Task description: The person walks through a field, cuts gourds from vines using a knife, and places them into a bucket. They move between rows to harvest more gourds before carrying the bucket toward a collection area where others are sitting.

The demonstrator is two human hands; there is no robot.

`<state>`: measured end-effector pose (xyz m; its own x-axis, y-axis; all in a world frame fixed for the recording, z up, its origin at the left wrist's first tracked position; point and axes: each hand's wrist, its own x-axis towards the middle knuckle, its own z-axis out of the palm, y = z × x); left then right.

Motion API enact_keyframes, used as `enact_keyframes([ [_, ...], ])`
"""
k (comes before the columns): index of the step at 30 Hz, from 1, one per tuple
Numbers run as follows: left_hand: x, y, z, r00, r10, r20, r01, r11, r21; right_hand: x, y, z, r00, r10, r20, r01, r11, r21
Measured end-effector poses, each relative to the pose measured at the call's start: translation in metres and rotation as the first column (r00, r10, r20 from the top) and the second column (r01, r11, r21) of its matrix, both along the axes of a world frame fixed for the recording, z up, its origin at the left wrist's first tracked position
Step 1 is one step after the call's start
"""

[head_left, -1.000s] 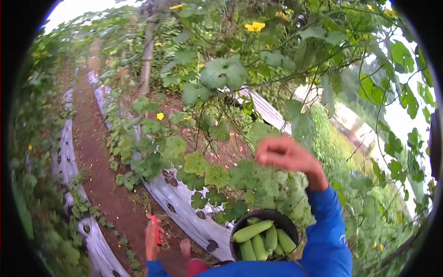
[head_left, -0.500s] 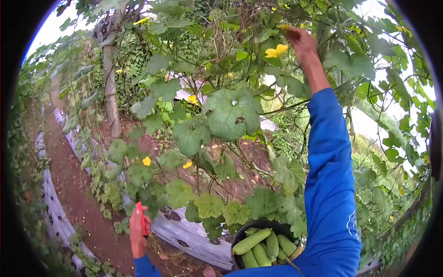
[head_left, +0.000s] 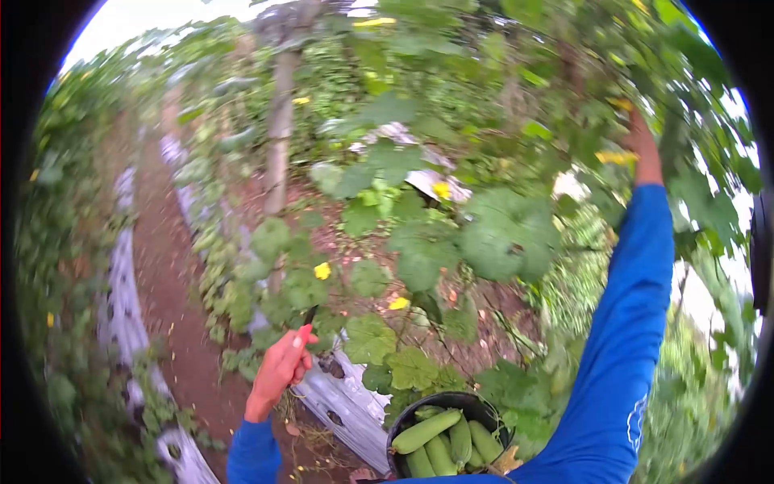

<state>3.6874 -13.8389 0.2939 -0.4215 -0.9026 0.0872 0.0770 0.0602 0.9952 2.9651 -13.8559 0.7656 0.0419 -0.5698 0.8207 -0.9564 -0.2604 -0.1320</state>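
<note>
Pointing upward left of centre, a red-handled tool (head_left: 305,332) is sitting in the closed fingers of the left hand (head_left: 278,367). The right hand (head_left: 640,142) is hovering among upper-right leaves (head_left: 695,77), fingers too blurred to judge. A bucket (head_left: 477,406) is holding gourds (head_left: 428,431) at bottom centre.

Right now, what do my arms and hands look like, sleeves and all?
The left sleeve and right sleeve are plain blue and long, ending near the wrists. The right one is creased and carries a thin white outline mark low in the picture. The left hand is bare. The right hand is blurred and partly hidden, but looks bare too.
</note>
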Motion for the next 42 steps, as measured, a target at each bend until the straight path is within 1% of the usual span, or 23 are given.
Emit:
enact_keyframes([
  [2, 0.005, 0.008, 0.012, 0.998, 0.063, 0.003, -0.063, 0.998, -0.009, 0.014, -0.011, -0.003, 0.992, -0.085, 0.094, 0.095, 0.990, -0.107],
  [3, 0.006, 0.011, 0.017, 0.997, 0.069, 0.023, -0.068, 0.998, -0.017, 0.004, -0.022, 0.002, 0.998, 0.062, -0.006, -0.062, 0.989, -0.131],
  [4, 0.008, 0.013, 0.020, 0.997, 0.070, 0.043, -0.069, 0.997, -0.027, -0.004, -0.041, 0.010, 0.968, 0.103, 0.231, -0.088, 0.993, -0.073],
  [5, 0.011, 0.014, 0.020, 0.998, 0.064, 0.018, -0.063, 0.997, -0.038, -0.001, -0.050, 0.015, 0.671, 0.432, 0.603, -0.390, 0.897, -0.208],
  [6, 0.011, 0.018, 0.021, 0.997, 0.073, 0.012, -0.073, 0.996, -0.044, -0.003, -0.050, 0.020, 0.152, 0.607, 0.780, -0.542, 0.711, -0.448],
  [7, 0.009, 0.019, 0.027, 0.996, 0.079, 0.032, -0.077, 0.996, -0.053, -0.008, -0.059, 0.018, 0.155, 0.619, 0.770, -0.545, 0.704, -0.456],
  [8, 0.006, 0.019, 0.035, 0.995, 0.074, 0.059, -0.070, 0.995, -0.064, -0.016, -0.070, 0.003, 0.718, 0.571, 0.398, -0.475, 0.820, -0.319],
  [9, 0.001, 0.021, 0.043, 0.996, 0.058, 0.067, -0.052, 0.996, -0.077, -0.026, -0.069, -0.009, 0.953, 0.260, -0.152, -0.294, 0.917, -0.270],
  [10, -0.005, 0.022, 0.055, 0.994, 0.048, 0.095, -0.038, 0.993, -0.108, -0.010, -0.064, -0.016, 0.990, 0.046, -0.134, -0.089, 0.937, -0.337],
  [13, -0.033, 0.023, 0.097, 0.987, -0.021, 0.162, 0.053, 0.978, -0.199, 0.018, -0.067, -0.040, 0.989, 0.023, -0.148, -0.090, 0.882, -0.463],
  [14, -0.048, 0.024, 0.114, 0.983, -0.051, 0.176, 0.093, 0.967, -0.236, 0.003, -0.085, -0.036, 0.954, 0.207, -0.215, -0.280, 0.868, -0.411],
  [15, -0.066, 0.027, 0.133, 0.982, -0.105, 0.156, 0.146, 0.949, -0.280, 0.034, -0.070, -0.045, 0.905, 0.236, -0.353, -0.384, 0.810, -0.443],
  [16, -0.081, 0.033, 0.153, 0.975, -0.134, 0.176, 0.181, 0.941, -0.285, 0.067, -0.058, -0.051, 0.848, 0.519, 0.109, -0.436, 0.799, -0.414],
  [17, -0.102, 0.036, 0.174, 0.962, -0.208, 0.177, 0.256, 0.913, -0.318, 0.094, -0.050, -0.055, 0.534, 0.650, 0.540, -0.491, 0.759, -0.428],
  [18, -0.124, 0.040, 0.194, 0.945, -0.277, 0.174, 0.322, 0.882, -0.345, 0.128, -0.033, -0.057, 0.310, 0.654, 0.690, -0.505, 0.728, -0.463],
  [19, -0.148, 0.043, 0.212, 0.925, -0.343, 0.161, 0.378, 0.860, -0.342, 0.110, -0.049, -0.055, 0.059, 0.691, 0.721, -0.488, 0.650, -0.583],
  [20, -0.172, 0.043, 0.228, 0.902, -0.406, 0.145, 0.431, 0.836, -0.339, 0.072, -0.088, -0.057, 0.199, 0.738, 0.645, -0.489, 0.645, -0.587],
  [23, -0.243, 0.045, 0.269, 0.786, -0.617, 0.024, 0.591, 0.740, -0.320, 0.084, -0.094, -0.076, 0.247, 0.802, 0.544, -0.394, 0.596, -0.700],
  [25, -0.289, 0.046, 0.292, 0.719, -0.692, -0.063, 0.652, 0.704, -0.282, 0.086, -0.090, -0.086, 0.648, 0.627, 0.433, -0.321, 0.740, -0.591],
  [26, -0.308, 0.047, 0.306, 0.689, -0.717, -0.107, 0.683, 0.691, -0.235, 0.087, -0.096, -0.093, 0.698, 0.582, 0.417, -0.175, 0.704, -0.689],
  [31, -0.381, 0.029, 0.344, 0.686, -0.649, -0.328, 0.650, 0.750, -0.124, 0.081, -0.070, -0.087, 0.541, 0.658, 0.523, -0.213, 0.709, -0.672],
  [35, -0.412, 0.011, 0.372, 0.690, -0.582, -0.430, 0.606, 0.790, -0.096, 0.089, -0.082, -0.117, 0.531, 0.646, 0.549, -0.188, 0.721, -0.667],
  [42, -0.452, -0.018, 0.395, 0.628, -0.595, -0.501, 0.631, 0.767, -0.119, 0.092, -0.079, -0.109, 0.531, 0.639, 0.557, -0.158, 0.720, -0.676],
])
